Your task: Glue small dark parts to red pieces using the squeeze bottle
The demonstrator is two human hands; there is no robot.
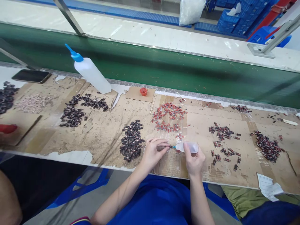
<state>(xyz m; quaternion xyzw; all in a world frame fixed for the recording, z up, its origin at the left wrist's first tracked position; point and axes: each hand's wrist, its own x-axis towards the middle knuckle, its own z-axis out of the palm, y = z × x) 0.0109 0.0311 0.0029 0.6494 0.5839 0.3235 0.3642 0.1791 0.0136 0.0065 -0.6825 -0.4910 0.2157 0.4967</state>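
Observation:
My right hand is wrapped round a small translucent squeeze bottle, tilted to lie almost level with its blue tip pointing left. My left hand pinches a tiny dark part between thumb and fingertips, right at the bottle's tip. Whether tip and part touch is too small to tell. Left of that hand lies a pile of black parts. Small red parts are spread beyond both hands, and red-and-black parts lie in loose groups to the right.
Cardboard covers the bench. A large white bottle with a blue nozzle stands at the back left, near a phone. A red cap sits on a cardboard piece. Another pile lies far right. A green wall runs behind.

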